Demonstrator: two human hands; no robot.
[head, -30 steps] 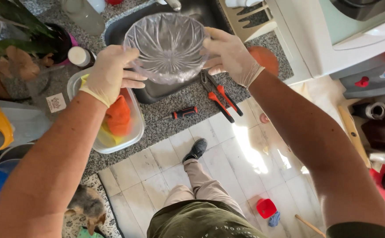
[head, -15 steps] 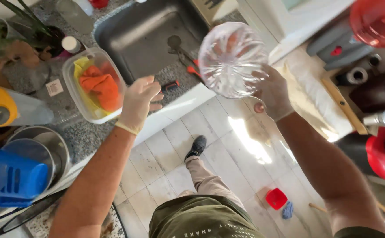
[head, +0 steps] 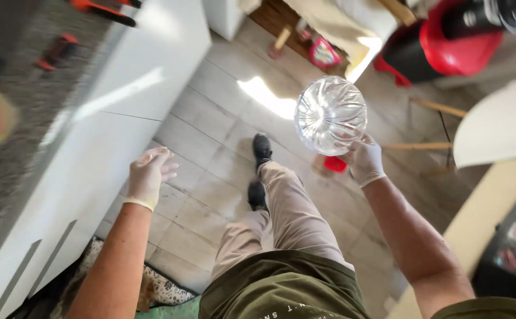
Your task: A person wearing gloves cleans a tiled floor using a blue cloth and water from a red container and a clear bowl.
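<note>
One glass bowl (head: 330,114) — over open floor (head: 211,147)

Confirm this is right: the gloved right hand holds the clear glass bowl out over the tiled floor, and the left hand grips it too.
Not quite. The head view shows the left hand empty, fingers spread, apart from the glass bowl. Only the gloved right hand holds it, over the tiled floor.

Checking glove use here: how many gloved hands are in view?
2. The left hand, in a pale glove, is open and empty above the tiled floor beside the white cabinet. The right hand, also gloved, holds a clear glass bowl.
</note>
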